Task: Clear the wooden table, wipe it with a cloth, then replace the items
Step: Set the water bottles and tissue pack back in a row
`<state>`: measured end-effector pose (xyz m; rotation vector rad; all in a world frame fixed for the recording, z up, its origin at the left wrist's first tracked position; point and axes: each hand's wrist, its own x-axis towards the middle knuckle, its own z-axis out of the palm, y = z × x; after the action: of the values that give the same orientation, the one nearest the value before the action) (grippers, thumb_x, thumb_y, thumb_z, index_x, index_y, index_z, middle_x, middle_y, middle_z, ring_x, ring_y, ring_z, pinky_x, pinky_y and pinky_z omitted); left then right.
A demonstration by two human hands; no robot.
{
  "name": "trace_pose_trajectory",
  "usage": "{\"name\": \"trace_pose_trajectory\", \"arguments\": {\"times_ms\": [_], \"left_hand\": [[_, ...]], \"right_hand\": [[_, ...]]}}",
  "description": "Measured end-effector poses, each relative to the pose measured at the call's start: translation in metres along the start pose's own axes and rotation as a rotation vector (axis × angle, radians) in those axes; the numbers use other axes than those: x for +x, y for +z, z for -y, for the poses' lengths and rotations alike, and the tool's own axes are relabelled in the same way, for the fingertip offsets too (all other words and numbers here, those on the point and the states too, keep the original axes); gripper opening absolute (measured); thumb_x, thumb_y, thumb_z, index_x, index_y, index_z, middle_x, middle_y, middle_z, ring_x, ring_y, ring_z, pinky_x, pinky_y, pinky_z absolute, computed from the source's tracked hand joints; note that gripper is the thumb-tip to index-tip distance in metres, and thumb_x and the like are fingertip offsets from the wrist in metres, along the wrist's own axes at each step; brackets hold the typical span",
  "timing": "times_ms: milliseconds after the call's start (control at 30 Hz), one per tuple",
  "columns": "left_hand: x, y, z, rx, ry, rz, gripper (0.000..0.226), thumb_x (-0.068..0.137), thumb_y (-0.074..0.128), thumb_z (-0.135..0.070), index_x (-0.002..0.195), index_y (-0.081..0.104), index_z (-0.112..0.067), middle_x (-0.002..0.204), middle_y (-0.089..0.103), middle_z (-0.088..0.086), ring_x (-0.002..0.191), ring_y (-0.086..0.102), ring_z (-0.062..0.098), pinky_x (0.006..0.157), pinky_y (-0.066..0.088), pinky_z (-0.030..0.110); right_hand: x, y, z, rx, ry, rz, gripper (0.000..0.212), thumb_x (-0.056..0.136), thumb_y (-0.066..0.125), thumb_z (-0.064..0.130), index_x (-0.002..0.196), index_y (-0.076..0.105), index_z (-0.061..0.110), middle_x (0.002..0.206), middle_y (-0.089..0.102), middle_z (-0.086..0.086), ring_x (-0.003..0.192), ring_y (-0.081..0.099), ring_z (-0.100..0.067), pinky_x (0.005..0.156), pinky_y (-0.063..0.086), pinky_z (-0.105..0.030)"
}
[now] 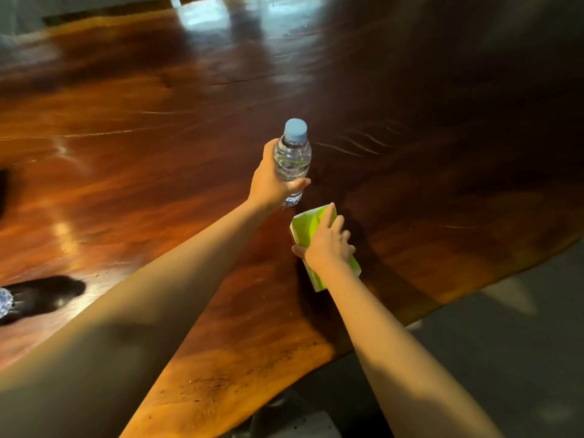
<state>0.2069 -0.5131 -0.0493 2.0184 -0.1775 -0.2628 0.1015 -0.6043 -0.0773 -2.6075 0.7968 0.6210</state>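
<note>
My left hand (271, 181) is closed around a clear plastic water bottle (292, 159) with a pale blue cap, held upright with its base at or just above the glossy wooden table (142, 172). Just to the right and nearer to me, my right hand (328, 245) grips a green and white packet (308, 226) that lies on the table near its right edge. My fingers cover the middle of the packet; its two ends stick out.
At the far left edge a second clear bottle (4, 303) lies partly out of view beside a dark object (47, 295). The table's edge runs diagonally from lower middle to the right, with grey floor (505, 343) beyond it.
</note>
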Motion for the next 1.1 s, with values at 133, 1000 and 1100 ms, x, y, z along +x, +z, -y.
{"name": "trace_pose_trajectory", "arguments": {"times_ms": [133, 1000, 1100], "left_hand": [[0.004, 0.001, 0.003, 0.024, 0.007, -0.026, 0.076, 0.067, 0.082, -0.025, 0.128, 0.037, -0.020, 0.114, 0.059, -0.006, 0.097, 0.056, 0.010, 0.081, 0.043, 0.025], [-0.158, -0.232, 0.124, -0.014, -0.198, -0.597, 0.072, 0.062, 0.082, -0.022, 0.122, 0.042, -0.025, 0.101, 0.058, -0.011, 0.089, 0.059, 0.012, 0.071, 0.039, 0.020], [-0.178, -0.255, 0.141, -0.006, -0.238, -0.658, 0.072, 0.061, 0.082, -0.025, 0.120, 0.041, -0.029, 0.100, 0.058, -0.011, 0.089, 0.059, 0.014, 0.075, 0.040, 0.025]], "right_hand": [[0.002, 0.004, 0.001, -0.009, -0.002, -0.065, 0.117, 0.073, 0.075, 0.040, 0.149, -0.010, 0.013, 0.148, 0.024, -0.012, 0.129, 0.035, -0.036, 0.094, 0.041, -0.051], [-0.089, 0.063, 0.197, -0.133, -0.622, -0.053, 0.106, 0.072, 0.073, 0.041, 0.150, 0.003, 0.021, 0.143, 0.031, -0.006, 0.128, 0.037, -0.035, 0.099, 0.036, -0.051], [-0.104, 0.076, 0.221, -0.151, -0.689, -0.035, 0.105, 0.073, 0.072, 0.041, 0.149, 0.003, 0.021, 0.143, 0.031, -0.006, 0.128, 0.037, -0.034, 0.099, 0.035, -0.051]]}}
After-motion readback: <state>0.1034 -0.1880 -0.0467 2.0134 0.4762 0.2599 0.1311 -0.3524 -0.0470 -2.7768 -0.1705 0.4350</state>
